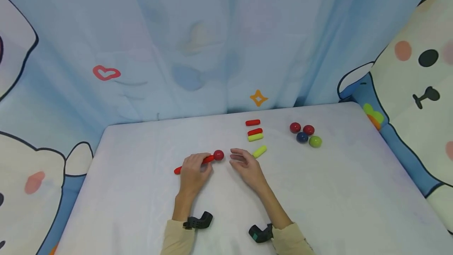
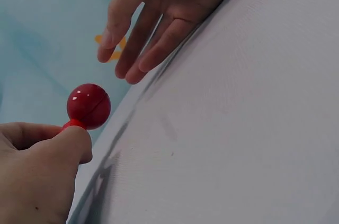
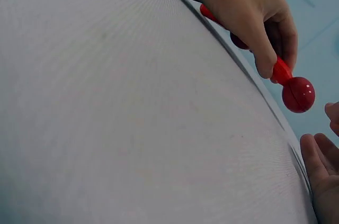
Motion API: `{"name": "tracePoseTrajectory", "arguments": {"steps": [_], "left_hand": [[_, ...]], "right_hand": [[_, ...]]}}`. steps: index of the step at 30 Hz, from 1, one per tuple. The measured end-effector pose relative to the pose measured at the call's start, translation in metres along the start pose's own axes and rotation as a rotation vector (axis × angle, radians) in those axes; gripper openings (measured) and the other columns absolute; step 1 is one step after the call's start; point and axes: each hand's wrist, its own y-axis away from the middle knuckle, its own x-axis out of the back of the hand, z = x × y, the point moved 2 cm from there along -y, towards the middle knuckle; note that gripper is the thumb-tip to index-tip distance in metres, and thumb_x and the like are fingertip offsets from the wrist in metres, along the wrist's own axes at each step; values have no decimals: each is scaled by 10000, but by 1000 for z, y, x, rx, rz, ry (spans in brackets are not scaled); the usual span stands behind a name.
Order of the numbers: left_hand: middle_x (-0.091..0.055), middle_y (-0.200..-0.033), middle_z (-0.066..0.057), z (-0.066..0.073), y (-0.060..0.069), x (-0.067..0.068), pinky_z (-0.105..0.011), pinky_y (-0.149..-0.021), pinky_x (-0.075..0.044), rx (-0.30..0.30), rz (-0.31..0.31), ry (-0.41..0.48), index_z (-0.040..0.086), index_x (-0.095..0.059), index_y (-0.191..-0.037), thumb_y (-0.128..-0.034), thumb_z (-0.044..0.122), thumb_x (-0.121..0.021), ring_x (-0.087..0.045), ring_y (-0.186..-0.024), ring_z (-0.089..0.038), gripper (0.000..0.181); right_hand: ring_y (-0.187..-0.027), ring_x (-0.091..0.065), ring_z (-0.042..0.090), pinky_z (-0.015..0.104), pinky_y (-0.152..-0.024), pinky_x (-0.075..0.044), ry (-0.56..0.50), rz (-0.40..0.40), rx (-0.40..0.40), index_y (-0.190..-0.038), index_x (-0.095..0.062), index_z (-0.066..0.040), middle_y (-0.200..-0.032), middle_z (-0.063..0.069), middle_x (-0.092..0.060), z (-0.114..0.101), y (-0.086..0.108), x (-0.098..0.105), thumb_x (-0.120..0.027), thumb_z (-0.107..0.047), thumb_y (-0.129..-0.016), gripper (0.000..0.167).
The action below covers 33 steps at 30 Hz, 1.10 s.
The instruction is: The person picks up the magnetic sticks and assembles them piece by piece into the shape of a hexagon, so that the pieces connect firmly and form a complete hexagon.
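Observation:
My left hand [image 1: 194, 170] pinches a chain of red sticks [image 1: 208, 159] and red balls, with one red ball [image 1: 218, 155] at its right end. A second, darker red ball [image 3: 239, 41] shows partly beneath that hand in the right wrist view. Another red stick end [image 1: 177, 170] pokes out on the hand's left side. Just right of the end ball, my right hand [image 1: 249, 169] is held with fingers loosely bent, apart from the ball and holding nothing. Close behind it lies a yellow-green stick [image 1: 260, 151], partly covered by the hand.
Farther back on the white table [image 1: 336, 196] lie a red stick [image 1: 253, 122] and another red stick [image 1: 255, 132] touching a yellow-green stick [image 1: 255, 137]. To their right sit two red balls [image 1: 295, 127], a blue ball [image 1: 302, 137] and a green ball [image 1: 315, 141]. A curtain [image 1: 177, 42] hangs behind.

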Motion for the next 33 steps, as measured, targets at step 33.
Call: {"name": "tracePoseTrajectory", "arguments": {"steps": [33], "left_hand": [[-732,-1084,-67,0,-1,5,-368,-841,-578,75,48,-145,135,-634,-1248,-833,71,-743,-699,-947,-230,434]], "right_hand": [[-1006,-667,138,231,-899,-544,115,-13,-39,-1299,-561,-163,-1083,22,-695,2,4,-4,-633,-195,-941,366]]}}
